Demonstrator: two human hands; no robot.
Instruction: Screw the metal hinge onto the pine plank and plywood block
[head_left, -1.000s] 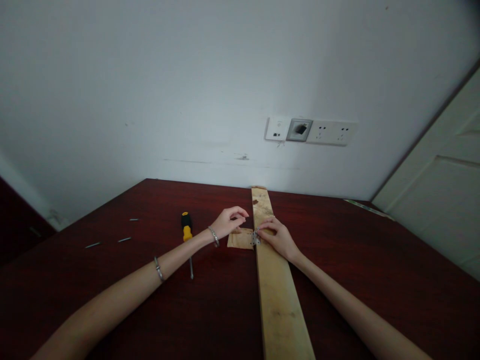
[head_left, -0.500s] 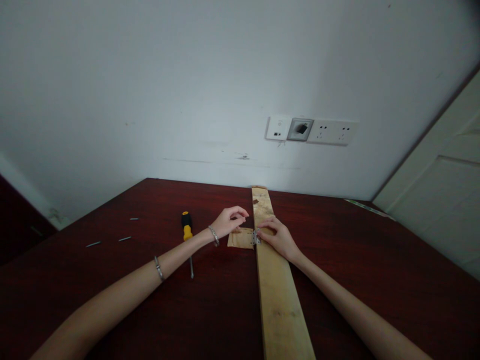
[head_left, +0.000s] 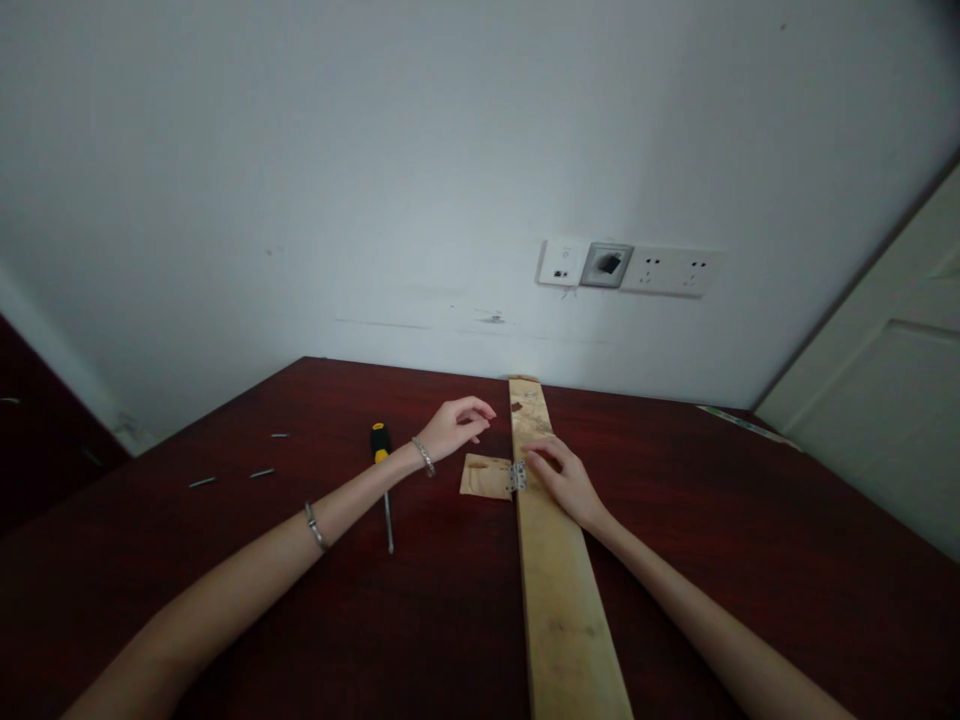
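Note:
A long wooden plank (head_left: 568, 610) runs away from me across the dark red table. At its left edge a small metal hinge (head_left: 517, 476) bridges the plank and a short wooden piece (head_left: 486, 478). My right hand (head_left: 564, 482) rests on the plank just right of the hinge, fingers loosely bent and apart, with nothing visible in them. Above the short piece hovers my left hand (head_left: 452, 428), its fingers curved and apart, holding nothing I can see. Left of it lies a yellow-and-black screwdriver (head_left: 381, 440), its shaft pointing toward me and its middle hidden under my left forearm.
Several screws lie at the left on the table (head_left: 315, 620), among them a longer one (head_left: 202, 482). A wall with sockets (head_left: 671, 272) stands behind the table. A flat strip (head_left: 746, 425) lies along the far right edge, near a white door (head_left: 900, 400).
My right fingertips have come off the hinge, leaving more of it in sight. My left hand has lifted away from the short wooden piece, up and to the left. The view has shifted slightly.

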